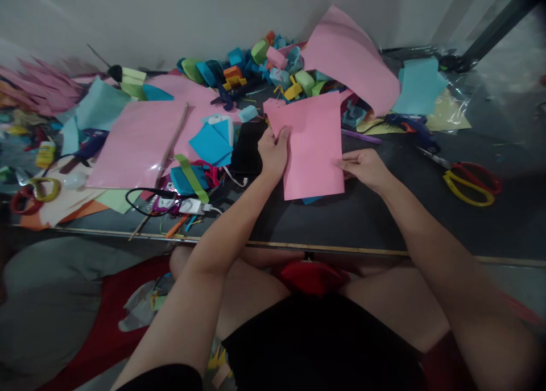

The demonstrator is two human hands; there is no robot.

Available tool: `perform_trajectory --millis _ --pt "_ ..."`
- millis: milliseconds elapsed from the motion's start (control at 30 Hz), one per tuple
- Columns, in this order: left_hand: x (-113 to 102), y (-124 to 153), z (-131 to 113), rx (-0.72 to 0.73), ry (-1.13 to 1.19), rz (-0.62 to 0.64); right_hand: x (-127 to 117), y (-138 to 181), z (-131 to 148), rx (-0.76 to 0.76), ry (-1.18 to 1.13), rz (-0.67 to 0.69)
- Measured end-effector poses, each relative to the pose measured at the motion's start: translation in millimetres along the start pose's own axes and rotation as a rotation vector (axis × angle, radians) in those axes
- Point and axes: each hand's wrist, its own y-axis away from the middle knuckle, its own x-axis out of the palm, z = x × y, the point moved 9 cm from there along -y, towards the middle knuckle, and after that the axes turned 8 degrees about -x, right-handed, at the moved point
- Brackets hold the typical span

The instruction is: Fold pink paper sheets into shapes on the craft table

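A pink sheet of paper (313,146) is held up over the dark table, tilted toward me. My left hand (274,152) pinches its left edge, thumb on the front face. At the lower right edge, my right hand (364,166) grips the same sheet between thumb and fingers. Some of its fingertips are hidden behind the paper. A bit of blue paper (313,200) shows below the sheet's bottom edge. Just left of my left hand lies a black phone-like object (248,148), partly covered by my hand. A purple stick (362,136) lies behind the right side of the sheet.
Scissors with red and yellow handles (469,183) lie right, near a dark blue glue gun (416,128). Small coloured paper pieces (239,66) are heaped along the wall beside a large curled pink sheet (350,58). Left are more pink paper (134,143), blue squares (213,142) and a power strip (181,205).
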Motion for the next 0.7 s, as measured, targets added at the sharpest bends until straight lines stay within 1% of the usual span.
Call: perform_trajectory --millis 200,300,367,433,533,567,633,667,700 --pt "-9 -5 -2 0.025 -0.012 -0.063 6 3 0 0.024 -0.007 0.038" --pt "-16 -7 -3 0.041 -0.044 -0.107 12 5 -2 0.065 0.007 0.109" --pt "-23 -8 -6 0.062 -0.054 -0.164 17 7 0 0.058 0.007 0.171" --pt "-29 -8 -7 0.067 -0.030 -0.210 22 7 5 0.023 0.003 0.230" --pt "-35 -12 -4 0.055 0.064 -0.245 25 8 12 -0.052 0.007 0.285" --pt "-41 -15 -3 0.061 0.097 -0.281 27 9 13 -0.074 0.024 0.308" --pt "-54 -21 0 0.087 0.125 -0.367 30 11 13 -0.130 0.100 0.345" --pt "-60 -26 1 0.103 0.124 -0.390 33 12 15 -0.180 0.158 0.355" --pt "-62 -31 2 0.116 0.119 -0.372 36 13 18 -0.249 0.228 0.359"
